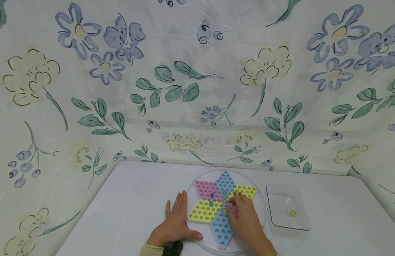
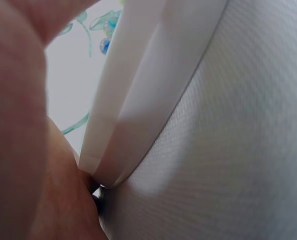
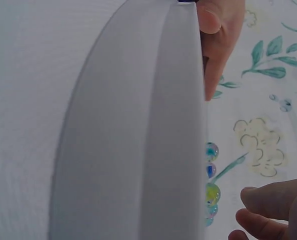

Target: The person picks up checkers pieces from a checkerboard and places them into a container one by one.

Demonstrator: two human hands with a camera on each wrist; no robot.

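Round white game board [image 1: 245, 177] lies flat on the white desk [image 1: 127, 209], its six-pointed star in pink, blue and yellow, pitted with holes. Left hand [image 1: 174, 221] at the board's left rim: fingers straight and pointing far, thumb out at the near-left rim, grip loose and holding nothing. Right hand [image 1: 245, 217] over the right part of the star, fingers bent toward the centre; cannot tell whether its grip has anything pinched. Marbles around the centre: green marble [image 1: 224, 192] on the far side, blue marble [image 1: 212, 195] and teal marble [image 1: 211, 203] to the left, yellow-green marble [image 1: 224, 210] on the near side. Clear tray [image 1: 282, 199] right of the board, apart from it; one yellow marble [image 1: 292, 212] inside, toward the near right. Flowered cloth [image 1: 216, 81] hangs beyond the desk. Cream sleeve [image 1: 150, 250] at the left wrist.
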